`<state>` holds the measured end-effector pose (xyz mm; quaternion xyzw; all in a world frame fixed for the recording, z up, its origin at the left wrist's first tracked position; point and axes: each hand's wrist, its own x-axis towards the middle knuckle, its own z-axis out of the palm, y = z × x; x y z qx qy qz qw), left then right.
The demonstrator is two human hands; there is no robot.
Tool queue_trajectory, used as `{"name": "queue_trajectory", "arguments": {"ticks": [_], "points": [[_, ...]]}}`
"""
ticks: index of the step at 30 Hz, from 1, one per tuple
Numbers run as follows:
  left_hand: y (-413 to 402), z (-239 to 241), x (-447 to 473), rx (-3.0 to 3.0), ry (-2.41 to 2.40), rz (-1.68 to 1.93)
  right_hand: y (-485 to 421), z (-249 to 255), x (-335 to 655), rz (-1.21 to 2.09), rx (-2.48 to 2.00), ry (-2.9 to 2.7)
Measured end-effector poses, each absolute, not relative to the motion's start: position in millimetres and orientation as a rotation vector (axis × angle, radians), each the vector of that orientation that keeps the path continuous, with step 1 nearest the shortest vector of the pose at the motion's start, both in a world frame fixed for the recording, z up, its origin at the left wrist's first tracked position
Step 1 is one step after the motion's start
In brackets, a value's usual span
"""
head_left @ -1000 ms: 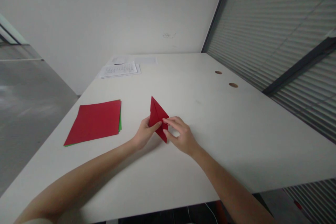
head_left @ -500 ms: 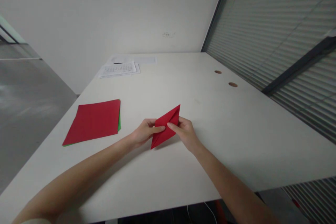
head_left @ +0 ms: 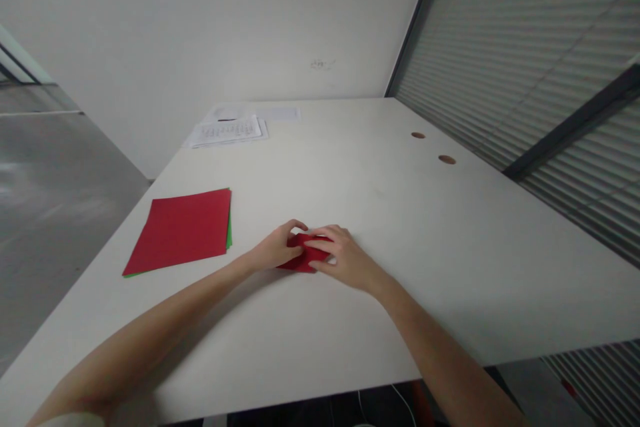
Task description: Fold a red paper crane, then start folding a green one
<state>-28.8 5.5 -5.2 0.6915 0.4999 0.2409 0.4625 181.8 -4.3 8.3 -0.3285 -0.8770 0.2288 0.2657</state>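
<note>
A small piece of folded red paper lies low over the table between my hands, partly covered by them. My left hand grips its left side, the thumb on top and the index finger curved round the far edge. Across the right part of the paper reaches my right hand, its fingers over the top and the thumb at the near edge. Under the fingers, the creases are hidden.
Left of my hands lies a stack of red sheets with green sheet edges showing beneath. Printed papers sit at the far left of the white table. Two round holes open near the blinds on the right.
The folded red paper has been turned and lowered from its tilted diamond pose to nearly flat. My right hand has shifted its fingers from a pinch at the middle to lying over the paper.
</note>
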Motion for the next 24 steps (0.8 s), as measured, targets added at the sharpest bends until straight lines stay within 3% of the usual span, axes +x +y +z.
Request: {"name": "queue_trajectory", "arguments": {"ticks": [8,18,24], "points": [[-0.3,-0.2,-31.0,1.755,1.137,0.488,-7.9,3.4,180.5,0.732,-0.946,-2.42],[-15.7,6.4,-19.2,2.121,1.116,0.54,-2.1,-1.1,180.5,1.367,-1.103,-1.911],[-10.4,-9.4,-18.4,2.145,1.193,0.513,-5.0,-10.9,172.2,1.149,-1.19,-2.043]]}}
